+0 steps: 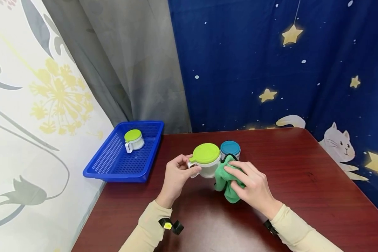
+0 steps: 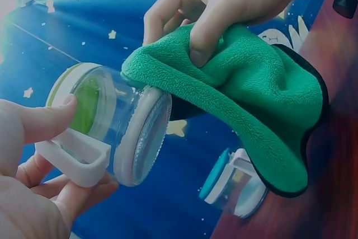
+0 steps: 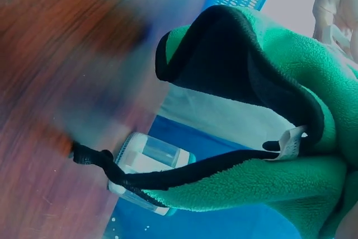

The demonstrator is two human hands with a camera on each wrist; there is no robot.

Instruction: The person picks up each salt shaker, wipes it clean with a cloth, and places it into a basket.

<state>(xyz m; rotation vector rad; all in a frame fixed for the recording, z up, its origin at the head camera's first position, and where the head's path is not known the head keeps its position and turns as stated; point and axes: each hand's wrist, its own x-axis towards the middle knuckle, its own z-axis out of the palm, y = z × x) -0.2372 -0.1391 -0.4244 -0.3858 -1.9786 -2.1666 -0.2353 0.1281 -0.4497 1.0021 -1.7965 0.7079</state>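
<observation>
Overlapping a likely blue-lidded jar (image 3: 150,158) in right-wrist view: green cloth (image 3: 291,180).

Under the left grip (image 1: 177,178) and right grip (image 1: 253,185) lies a reddish-brown wooden surface (image 1: 305,199), light shining off it on the grips' near side. Beyond the right grip hangs a dark blue curtain (image 1: 236,59) with yellow stars (image 1: 292,35); rightward, a white cat (image 1: 337,145). Beyond the left grip hangs a grey curtain (image 1: 138,70); farther left, a white backdrop (image 1: 21,147) with yellow and grey flowers (image 1: 61,94).

the head view looks forward and down; nearer wrist views share the green cloth (image 2: 240,96).
</observation>
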